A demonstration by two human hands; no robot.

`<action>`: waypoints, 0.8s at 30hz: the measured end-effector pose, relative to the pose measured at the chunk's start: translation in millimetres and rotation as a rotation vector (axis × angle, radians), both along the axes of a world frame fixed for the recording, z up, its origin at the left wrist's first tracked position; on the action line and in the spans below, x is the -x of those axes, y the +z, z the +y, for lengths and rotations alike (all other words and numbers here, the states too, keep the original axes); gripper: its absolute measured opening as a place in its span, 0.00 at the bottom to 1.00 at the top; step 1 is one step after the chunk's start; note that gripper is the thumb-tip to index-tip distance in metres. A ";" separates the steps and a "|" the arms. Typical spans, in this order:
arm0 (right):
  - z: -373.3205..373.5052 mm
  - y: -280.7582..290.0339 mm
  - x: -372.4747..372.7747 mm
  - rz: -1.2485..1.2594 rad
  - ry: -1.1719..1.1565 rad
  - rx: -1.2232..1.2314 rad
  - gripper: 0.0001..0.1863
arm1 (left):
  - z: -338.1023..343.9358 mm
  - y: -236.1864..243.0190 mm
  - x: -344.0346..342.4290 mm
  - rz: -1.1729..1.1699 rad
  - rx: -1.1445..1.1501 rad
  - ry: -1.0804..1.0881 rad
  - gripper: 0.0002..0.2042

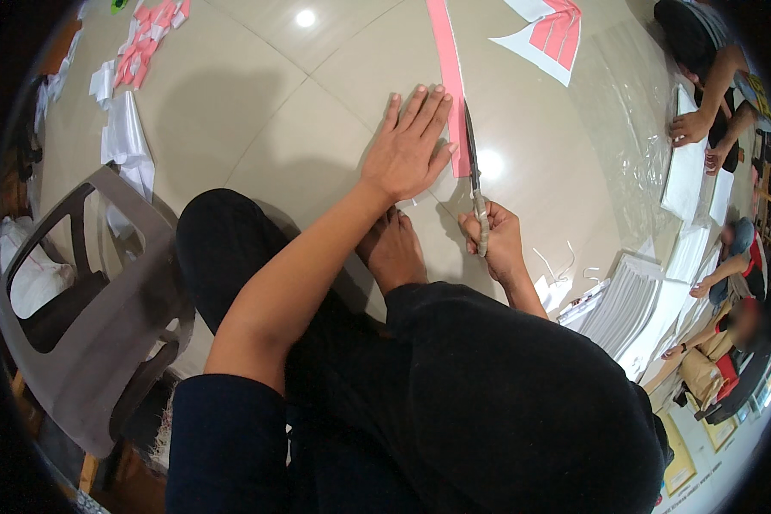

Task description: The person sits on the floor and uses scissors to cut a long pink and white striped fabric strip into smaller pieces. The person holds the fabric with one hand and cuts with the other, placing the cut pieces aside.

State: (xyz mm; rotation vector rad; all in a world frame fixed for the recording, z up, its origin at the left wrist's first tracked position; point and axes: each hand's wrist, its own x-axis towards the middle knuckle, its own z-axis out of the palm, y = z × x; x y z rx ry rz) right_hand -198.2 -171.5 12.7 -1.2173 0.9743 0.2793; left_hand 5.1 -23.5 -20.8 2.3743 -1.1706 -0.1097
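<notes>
A long pink strip with a thin white edge lies on the tiled floor, running away from me toward the top of the view. My left hand rests flat beside it, fingers spread, with the fingertips at the strip's left edge. In my right hand is a pair of scissors, its handles wrapped in a greyish covering. The dark blades point away from me along the strip's right edge. Whether the blades are parted is hard to make out. My bare foot is just below the left hand.
A grey plastic chair stands at left. Pink and white scraps lie far left, and a pink-and-white sheet far right. Stacked white sheets and clear plastic spread at right, where other people sit.
</notes>
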 end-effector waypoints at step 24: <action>15.1 14.1 34.6 0.032 -0.083 -0.148 0.10 | -5.7 1.6 0.9 0.028 0.219 -0.008 0.09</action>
